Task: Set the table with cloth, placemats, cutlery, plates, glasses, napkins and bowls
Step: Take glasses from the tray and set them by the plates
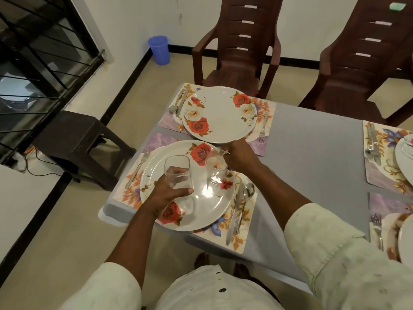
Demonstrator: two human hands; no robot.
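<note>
Head view: left hand (166, 193) grips one glass (178, 175) over the near plate (201, 211); right hand (240, 156) fingers pinch a second glass (216, 168) at the plate's 1 o'clock, probably for placing on the desk (312, 153).

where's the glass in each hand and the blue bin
glass in left hand (177, 173), head view, clear side wall
glass in right hand (218, 170), head view, its body
blue bin (159, 49), head view, front wall
</note>
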